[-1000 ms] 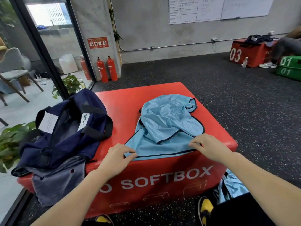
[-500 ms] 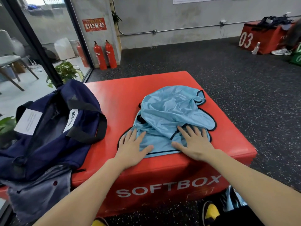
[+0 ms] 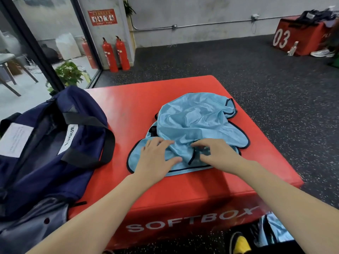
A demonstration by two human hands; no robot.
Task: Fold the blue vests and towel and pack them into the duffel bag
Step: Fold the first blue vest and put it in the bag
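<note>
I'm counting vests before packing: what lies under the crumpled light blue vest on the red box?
Under the crumpled light blue mesh vest a second flat blue black-trimmed vest shows at its edges, on the red soft box. Both hands cover part; anything deeper is hidden.
</note>
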